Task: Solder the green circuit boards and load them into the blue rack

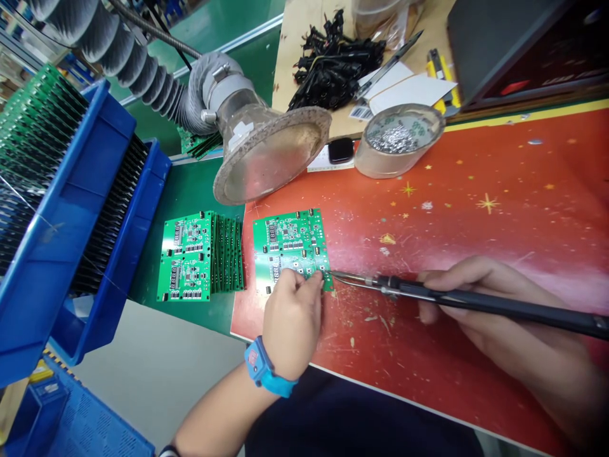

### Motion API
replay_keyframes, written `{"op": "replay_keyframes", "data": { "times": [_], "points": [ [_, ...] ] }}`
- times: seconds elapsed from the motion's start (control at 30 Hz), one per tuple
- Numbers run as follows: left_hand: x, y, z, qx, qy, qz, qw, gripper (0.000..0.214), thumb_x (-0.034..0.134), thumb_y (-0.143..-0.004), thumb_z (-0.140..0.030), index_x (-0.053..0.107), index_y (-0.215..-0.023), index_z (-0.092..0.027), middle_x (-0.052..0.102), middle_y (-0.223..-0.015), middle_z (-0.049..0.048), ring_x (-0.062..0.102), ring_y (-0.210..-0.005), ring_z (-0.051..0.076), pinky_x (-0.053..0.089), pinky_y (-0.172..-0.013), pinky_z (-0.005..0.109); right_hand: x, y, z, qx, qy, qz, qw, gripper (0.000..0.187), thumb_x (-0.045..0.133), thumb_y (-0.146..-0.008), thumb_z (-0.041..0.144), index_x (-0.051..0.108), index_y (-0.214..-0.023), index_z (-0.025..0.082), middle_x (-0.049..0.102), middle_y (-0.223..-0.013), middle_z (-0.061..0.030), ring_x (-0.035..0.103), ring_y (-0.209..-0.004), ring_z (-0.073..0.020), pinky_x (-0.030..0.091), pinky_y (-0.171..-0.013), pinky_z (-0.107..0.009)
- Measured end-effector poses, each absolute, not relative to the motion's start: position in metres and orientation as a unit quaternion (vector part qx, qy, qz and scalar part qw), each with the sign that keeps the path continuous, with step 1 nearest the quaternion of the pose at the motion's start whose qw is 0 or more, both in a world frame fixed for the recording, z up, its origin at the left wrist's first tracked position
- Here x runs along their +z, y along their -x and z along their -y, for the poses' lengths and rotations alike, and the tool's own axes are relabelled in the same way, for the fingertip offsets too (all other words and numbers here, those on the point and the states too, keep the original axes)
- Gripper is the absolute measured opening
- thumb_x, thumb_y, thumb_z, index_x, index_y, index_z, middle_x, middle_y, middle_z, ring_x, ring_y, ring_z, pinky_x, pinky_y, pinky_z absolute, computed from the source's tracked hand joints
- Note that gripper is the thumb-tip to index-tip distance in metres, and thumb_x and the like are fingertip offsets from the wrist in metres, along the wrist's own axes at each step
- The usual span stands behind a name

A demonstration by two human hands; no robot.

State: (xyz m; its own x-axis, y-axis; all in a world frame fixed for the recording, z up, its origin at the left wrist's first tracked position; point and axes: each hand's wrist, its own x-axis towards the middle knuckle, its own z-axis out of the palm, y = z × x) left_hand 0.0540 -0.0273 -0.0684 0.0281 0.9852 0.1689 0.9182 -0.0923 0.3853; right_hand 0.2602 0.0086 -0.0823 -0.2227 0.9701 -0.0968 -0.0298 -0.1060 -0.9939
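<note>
A green circuit board [285, 235] with a digit display and small parts lies on the red mat. My left hand [292, 311], with a blue wrist strap, rests over the board's lower edge. Its thumb and fingers are pinched together near the lower right corner, and what sits between them is hidden. From the right, my right hand [495, 317] grips a black-handled soldering iron [404, 287]. The iron's tip meets the board's right edge, close beside my left fingertips.
A fume extractor hood [271, 152] hangs behind the board. Stacked boards [185, 260] stand at left beside blue bins [80, 171] of boards. Farther back are a round dish [394, 162] of small metal bits, black cables [328, 70], a yellow cutter [440, 76] and a dark box [518, 51].
</note>
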Motion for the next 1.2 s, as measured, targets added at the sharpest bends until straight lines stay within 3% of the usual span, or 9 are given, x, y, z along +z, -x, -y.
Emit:
{"op": "replay_keyframes", "data": {
  "times": [0.4,0.57,0.83,1.0,1.2],
  "points": [
    [-0.056,-0.054,0.034,0.224,-0.699,-0.671,0.108,0.019,0.047,-0.088,-0.021,0.063,-0.089,-0.013,0.051,-0.074,0.0039,0.053,-0.064,0.013,0.051,-0.062,0.027,-0.088,-0.267,-0.014,0.577,0.420,0.542,0.444,0.007,0.061,-0.077,0.031,0.056,-0.080,0.027,0.060,-0.056,0.0041,0.058,-0.053,-0.0125,0.046,-0.061,-0.028],
    [-0.058,-0.054,0.036,0.211,-0.699,-0.669,0.139,0.016,0.048,-0.088,-0.020,0.063,-0.084,-0.016,0.053,-0.075,0.0032,0.055,-0.067,0.013,0.052,-0.066,0.027,-0.081,-0.267,-0.014,0.586,0.428,0.534,0.433,0.012,0.061,-0.076,0.036,0.056,-0.076,0.025,0.058,-0.051,0.0024,0.055,-0.049,-0.0143,0.044,-0.053,-0.030],
    [-0.065,-0.055,0.030,0.204,-0.700,-0.668,0.150,0.017,0.048,-0.088,-0.019,0.065,-0.085,-0.016,0.052,-0.074,0.0031,0.054,-0.064,0.012,0.051,-0.063,0.026,-0.065,-0.254,-0.008,0.588,0.478,0.505,0.414,0.022,0.061,-0.073,0.045,0.055,-0.073,0.024,0.055,-0.051,0.0009,0.052,-0.051,-0.0156,0.040,-0.053,-0.032],
    [-0.058,-0.054,0.029,0.234,-0.695,-0.665,0.139,0.014,0.051,-0.086,-0.019,0.064,-0.087,-0.015,0.054,-0.075,0.0034,0.055,-0.065,0.012,0.050,-0.063,0.026,-0.071,-0.257,-0.009,0.588,0.464,0.504,0.430,0.018,0.061,-0.075,0.042,0.056,-0.075,0.024,0.056,-0.052,0.0018,0.052,-0.051,-0.0144,0.040,-0.054,-0.031],
    [-0.040,-0.039,0.027,0.286,-0.607,-0.724,0.162,0.008,0.053,-0.086,-0.024,0.052,-0.082,-0.018,0.055,-0.062,-0.0040,0.052,-0.052,0.007,0.043,-0.053,0.019,-0.085,-0.266,-0.014,0.597,0.431,0.527,0.425,0.011,0.061,-0.076,0.035,0.056,-0.078,0.025,0.059,-0.054,0.0022,0.057,-0.052,-0.0147,0.045,-0.055,-0.030]
  ]
}}
